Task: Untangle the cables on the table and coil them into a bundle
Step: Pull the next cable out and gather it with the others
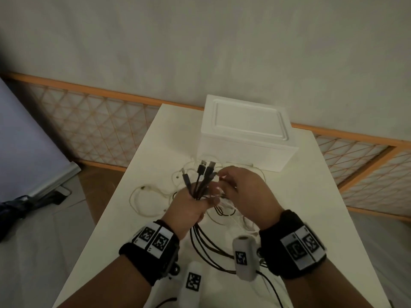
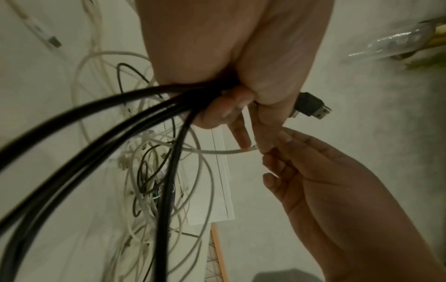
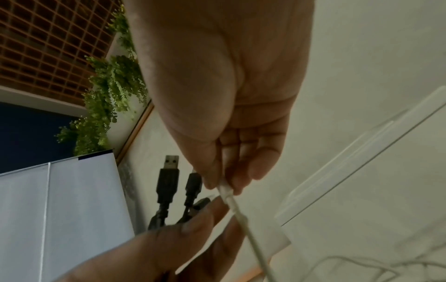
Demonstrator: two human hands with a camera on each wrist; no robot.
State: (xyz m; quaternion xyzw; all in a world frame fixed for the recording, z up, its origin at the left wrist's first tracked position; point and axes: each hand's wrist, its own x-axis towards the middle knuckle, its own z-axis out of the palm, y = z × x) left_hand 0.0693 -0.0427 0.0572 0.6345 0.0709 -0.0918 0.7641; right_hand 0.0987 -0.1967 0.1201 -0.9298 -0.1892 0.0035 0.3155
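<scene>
Left hand (image 1: 189, 205) grips black cables (image 1: 201, 178); right hand (image 1: 244, 192) pinches white cable (image 3: 237, 211).

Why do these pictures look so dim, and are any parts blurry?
Head view: dim, flat light, the right wrist band smeared by motion. Left wrist view: the black cables gripped by the left hand blur close to the lens. Right wrist view: the right hand looms soft, the white cable it pinches blurs lower down.

White box (image 1: 244, 138) blocks the far table (image 1: 311, 185); loose cables (image 1: 142, 196) clutter the left.
</scene>
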